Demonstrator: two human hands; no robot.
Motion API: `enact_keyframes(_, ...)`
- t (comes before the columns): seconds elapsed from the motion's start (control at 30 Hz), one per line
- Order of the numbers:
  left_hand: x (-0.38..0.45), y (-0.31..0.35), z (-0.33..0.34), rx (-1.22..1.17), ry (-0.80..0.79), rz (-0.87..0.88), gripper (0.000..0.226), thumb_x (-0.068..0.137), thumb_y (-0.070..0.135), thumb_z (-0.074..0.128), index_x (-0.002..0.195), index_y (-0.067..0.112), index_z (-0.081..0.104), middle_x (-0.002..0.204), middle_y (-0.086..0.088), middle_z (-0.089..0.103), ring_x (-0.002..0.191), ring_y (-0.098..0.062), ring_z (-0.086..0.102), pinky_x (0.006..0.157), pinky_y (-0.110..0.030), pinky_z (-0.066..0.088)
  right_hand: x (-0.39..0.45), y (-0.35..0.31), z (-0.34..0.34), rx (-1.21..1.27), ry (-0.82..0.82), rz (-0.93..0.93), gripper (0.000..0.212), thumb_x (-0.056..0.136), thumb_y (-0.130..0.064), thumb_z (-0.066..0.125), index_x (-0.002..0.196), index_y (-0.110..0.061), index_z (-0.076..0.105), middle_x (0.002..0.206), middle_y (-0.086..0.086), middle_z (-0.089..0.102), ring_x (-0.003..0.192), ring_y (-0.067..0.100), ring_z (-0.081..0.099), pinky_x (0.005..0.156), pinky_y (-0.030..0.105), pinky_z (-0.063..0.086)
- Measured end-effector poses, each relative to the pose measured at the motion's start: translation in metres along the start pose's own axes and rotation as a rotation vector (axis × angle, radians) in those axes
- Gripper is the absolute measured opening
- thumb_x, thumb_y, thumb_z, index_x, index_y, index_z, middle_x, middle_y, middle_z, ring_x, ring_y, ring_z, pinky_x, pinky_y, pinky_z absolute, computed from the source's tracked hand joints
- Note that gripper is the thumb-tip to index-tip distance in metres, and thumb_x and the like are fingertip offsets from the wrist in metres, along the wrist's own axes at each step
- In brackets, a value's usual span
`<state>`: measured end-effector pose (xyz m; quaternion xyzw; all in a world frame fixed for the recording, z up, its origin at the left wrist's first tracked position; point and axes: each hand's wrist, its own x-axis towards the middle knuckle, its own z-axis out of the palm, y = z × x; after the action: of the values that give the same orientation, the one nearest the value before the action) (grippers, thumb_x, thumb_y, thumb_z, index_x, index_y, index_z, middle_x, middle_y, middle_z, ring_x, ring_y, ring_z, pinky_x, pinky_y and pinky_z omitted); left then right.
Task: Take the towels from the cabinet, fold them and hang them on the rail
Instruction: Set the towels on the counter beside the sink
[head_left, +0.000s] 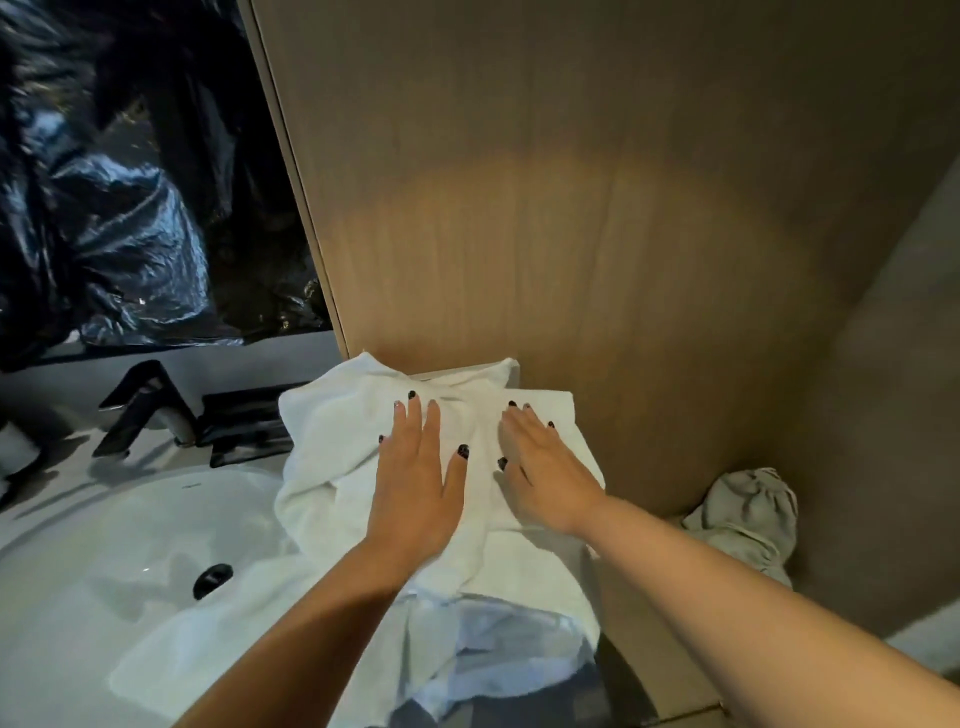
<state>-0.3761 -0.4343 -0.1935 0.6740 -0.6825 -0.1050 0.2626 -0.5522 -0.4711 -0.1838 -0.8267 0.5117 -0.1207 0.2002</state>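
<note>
Bathroom counter (249, 364), both arms extended, left hand (415, 483) and right hand (545, 473) flat on white towel (322, 431), fingers (414, 421) straight

A single head-worn camera looks forward and steeply down over the person's own forearms, close to the white terry towel (363, 447) spread on the counter. Everything is framed around that towel: the tall brown wood-grain panel (597, 208) rises directly behind it, the white oval ceramic basin (130, 530) lies to its left, and crumpled black plastic sheeting (119, 197) fills the corner above and left. The wide lens bends straight edges.
</note>
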Motion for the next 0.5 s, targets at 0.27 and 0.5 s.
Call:
enact_keyframes(0.27,-0.057,0.101,0.053,0.072,0.011,-0.059,0.072,0.097,0.053,0.013,0.157,0.018,-0.004,0.164,-0.002,-0.016,0.150,-0.018,-0.017,0.119,-0.035,-0.010,-0.105,0.077,-0.049,0.031,0.010,-0.026,0.064,0.105,-0.023,0.039,0.158,-0.020,0.002,0.165,-0.005,-0.003,0.149,0.007,-0.013,0.119,0.027,-0.006)
enact_keyframes(0.5,-0.129,0.183,0.108,0.030,-0.026,-0.064,0.068,0.104,0.039,0.032,0.158,0.014,-0.001,0.165,-0.004,-0.011,0.148,-0.015,-0.019,0.121,-0.037,-0.006,-0.199,0.159,-0.075,0.003,0.010,-0.110,0.062,0.105,-0.022,0.040,0.158,-0.021,0.008,0.165,-0.007,0.002,0.148,0.002,-0.010,0.118,0.022,-0.005)
